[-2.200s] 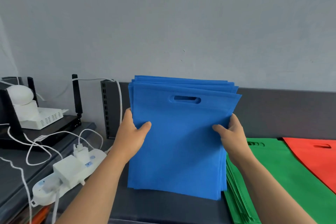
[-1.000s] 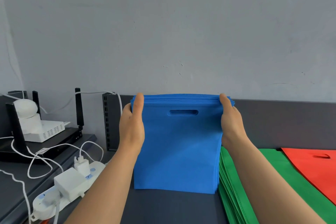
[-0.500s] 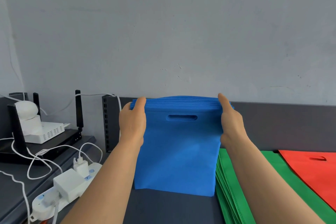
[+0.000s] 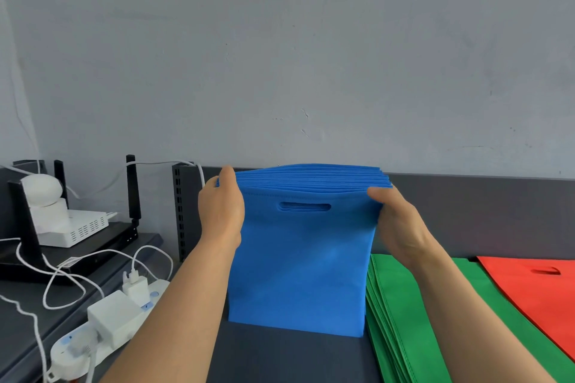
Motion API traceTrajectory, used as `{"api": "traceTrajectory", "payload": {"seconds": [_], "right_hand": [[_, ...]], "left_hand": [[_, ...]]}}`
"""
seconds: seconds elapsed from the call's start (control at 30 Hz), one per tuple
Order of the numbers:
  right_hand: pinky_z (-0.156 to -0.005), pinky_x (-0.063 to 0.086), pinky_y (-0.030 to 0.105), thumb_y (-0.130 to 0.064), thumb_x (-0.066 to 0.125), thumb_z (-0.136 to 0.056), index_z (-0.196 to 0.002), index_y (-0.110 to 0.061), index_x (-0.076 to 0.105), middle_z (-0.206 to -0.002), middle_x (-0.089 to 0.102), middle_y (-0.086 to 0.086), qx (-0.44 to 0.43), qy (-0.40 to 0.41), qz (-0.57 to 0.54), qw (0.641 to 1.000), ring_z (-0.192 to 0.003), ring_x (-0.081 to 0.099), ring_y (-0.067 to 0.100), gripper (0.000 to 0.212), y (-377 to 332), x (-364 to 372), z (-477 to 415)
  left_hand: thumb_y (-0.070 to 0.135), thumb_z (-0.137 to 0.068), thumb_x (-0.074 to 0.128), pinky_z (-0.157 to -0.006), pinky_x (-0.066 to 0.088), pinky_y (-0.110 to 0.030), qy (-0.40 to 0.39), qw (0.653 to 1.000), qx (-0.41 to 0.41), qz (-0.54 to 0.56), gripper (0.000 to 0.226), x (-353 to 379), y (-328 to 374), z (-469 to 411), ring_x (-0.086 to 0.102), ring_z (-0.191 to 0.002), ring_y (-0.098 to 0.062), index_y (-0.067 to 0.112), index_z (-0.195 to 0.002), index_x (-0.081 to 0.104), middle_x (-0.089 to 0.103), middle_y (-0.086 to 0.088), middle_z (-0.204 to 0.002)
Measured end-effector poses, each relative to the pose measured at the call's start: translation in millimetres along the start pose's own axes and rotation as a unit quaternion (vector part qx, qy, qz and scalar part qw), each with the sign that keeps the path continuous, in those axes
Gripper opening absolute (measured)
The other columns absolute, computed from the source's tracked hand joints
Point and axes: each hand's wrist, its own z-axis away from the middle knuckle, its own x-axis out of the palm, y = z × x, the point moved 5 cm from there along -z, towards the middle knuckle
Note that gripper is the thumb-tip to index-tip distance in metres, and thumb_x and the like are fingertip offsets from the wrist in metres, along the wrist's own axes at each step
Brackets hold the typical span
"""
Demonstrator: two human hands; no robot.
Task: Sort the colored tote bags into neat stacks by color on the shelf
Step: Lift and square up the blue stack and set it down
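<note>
Your right hand (image 4: 401, 224) has slipped down from the top edge of the blue stack (image 4: 298, 264) and now pinches its right side, thumb on the front. Your left hand (image 4: 221, 211) grips its top left corner. The stack stands upright on the shelf (image 4: 289, 357), with green bags (image 4: 392, 305) touching its right and red bags (image 4: 535, 295) farther right.

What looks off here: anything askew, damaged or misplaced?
Nothing damaged or misplaced. The blue bags stand on edge on the shelf, gripped at the top corners by the left hand and right hand, top edges slightly fanned. The green stack beside them lies flat with staggered left edges. The red bag lies flat.
</note>
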Motion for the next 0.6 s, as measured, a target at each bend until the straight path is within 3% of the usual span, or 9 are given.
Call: {"api": "traceTrajectory", "payload": {"seconds": [0.07,0.13,0.23,0.3,0.33,0.4,0.47,0.6], "right_hand": [[-0.089,0.051,0.045,-0.019,0.063,-0.071,-0.127,-0.009,0.045,-0.122,0.062,0.013,-0.010,-0.004,0.075,0.997,-0.109,0.062,0.029,0.060,3.4,-4.0,0.2],[-0.083,0.054,0.040,-0.008,0.063,-0.078,-0.125,-0.017,0.045,-0.118,0.064,0.005,-0.014,0.043,0.133,0.990,-0.104,0.065,0.021,0.051,7.3,-10.5,-1.0],[-0.083,0.055,0.042,-0.005,0.062,-0.086,-0.123,-0.021,0.048,-0.115,0.066,0.000,-0.027,0.077,0.124,0.989,-0.100,0.066,0.017,0.043,12.0,-13.9,0.3],[-0.085,0.054,0.046,-0.006,0.062,-0.087,-0.121,-0.020,0.051,-0.114,0.067,0.001,-0.031,0.083,0.111,0.990,-0.100,0.067,0.019,0.039,12.0,-13.5,0.4],[-0.085,0.054,0.048,-0.006,0.062,-0.087,-0.120,-0.020,0.051,-0.113,0.068,0.001,-0.032,0.086,0.108,0.990,-0.100,0.067,0.020,0.038,11.1,-12.6,-0.1],[-0.085,0.054,0.049,-0.007,0.063,-0.087,-0.118,-0.019,0.053,-0.111,0.068,0.000,-0.028,0.093,0.105,0.990,-0.098,0.068,0.021,0.034,11.1,-10.2,-1.9],[-0.082,0.056,0.045,-0.008,0.063,-0.087,-0.116,-0.018,0.055,-0.110,0.069,0.000,-0.034,0.104,0.109,0.988,-0.096,0.068,0.019,0.032,8.0,-5.6,-2.3],[-0.070,0.054,0.027,-0.014,0.064,-0.088,-0.112,-0.018,0.057,-0.104,0.070,-0.005,-0.091,0.124,0.122,0.980,-0.090,0.069,0.011,0.026,-10.6,1.5,-2.7]], "left_hand": [[0.035,-0.092,0.039,-0.040,0.013,-0.024,0.001,1.000,0.000,-0.009,0.039,3.4,-1.3,-1.1,0.011,-0.041,-0.009,0.020,-0.065,0.015,0.015,0.006,-0.055],[0.044,-0.093,0.039,-0.048,0.017,-0.026,-0.018,1.000,0.004,-0.009,0.041,7.2,-3.7,-1.7,0.020,-0.051,-0.011,0.022,-0.065,0.020,0.022,0.005,-0.062],[0.054,-0.091,0.040,-0.080,0.033,-0.029,-0.089,0.994,0.045,0.044,0.024,6.4,-12.5,-3.9,0.041,-0.093,-0.009,0.033,-0.087,0.052,0.046,0.014,-0.094],[0.044,-0.084,0.048,-0.090,0.036,-0.041,-0.133,0.985,0.088,0.067,0.031,0.9,-23.9,-5.4,0.045,-0.101,-0.015,0.019,-0.099,0.057,0.053,0.007,-0.100],[0.035,-0.082,0.049,-0.086,0.040,-0.041,-0.142,0.983,0.101,0.056,0.030,-2.3,-30.7,-3.8,0.049,-0.095,-0.019,0.013,-0.102,0.054,0.055,0.001,-0.098],[0.018,-0.091,0.044,-0.067,0.043,-0.024,-0.139,0.984,0.113,-0.018,0.014,-4.2,-43.5,2.6,0.050,-0.077,-0.018,0.012,-0.103,0.049,0.054,-0.003,-0.088],[0.013,-0.100,0.037,-0.047,0.035,-0.012,-0.115,0.980,0.136,-0.087,0.008,-3.8,-47.6,7.6,0.040,-0.061,-0.014,0.012,-0.097,0.044,0.046,-0.003,-0.076],[0.016,-0.101,0.034,-0.042,0.034,-0.012,-0.086,0.973,0.197,-0.082,0.010,-3.6,-26.2,6.1,0.037,-0.049,-0.003,0.015,-0.101,0.044,0.045,0.000,-0.073]]}}
